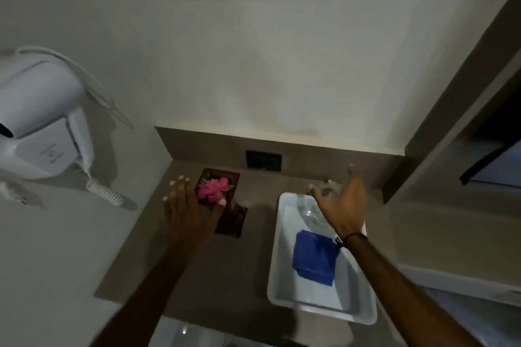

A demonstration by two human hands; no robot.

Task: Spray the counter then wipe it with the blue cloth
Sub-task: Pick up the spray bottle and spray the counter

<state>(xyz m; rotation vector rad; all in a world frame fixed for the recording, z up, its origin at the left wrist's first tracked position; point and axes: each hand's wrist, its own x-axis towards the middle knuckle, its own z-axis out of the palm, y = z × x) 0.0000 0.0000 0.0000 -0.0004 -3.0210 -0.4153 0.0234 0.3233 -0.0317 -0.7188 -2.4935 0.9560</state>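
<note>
A folded blue cloth (315, 256) lies in a white tray (284, 270) on the brown counter (248, 259). A clear spray bottle (311, 213) lies at the tray's far end, partly hidden by my right hand (341, 207). That hand hovers over the bottle with fingers spread, holding nothing. My left hand (187, 213) rests against a dark red vase (225, 203) with pink flowers (214, 187), fingers around its left side and thumb on its front.
A white hair dryer (42, 127) with a coiled cord hangs on the left wall. A dark socket plate (263, 160) sits in the backsplash. A door frame (451, 110) stands at the right. The counter's front edge lies near the bottom.
</note>
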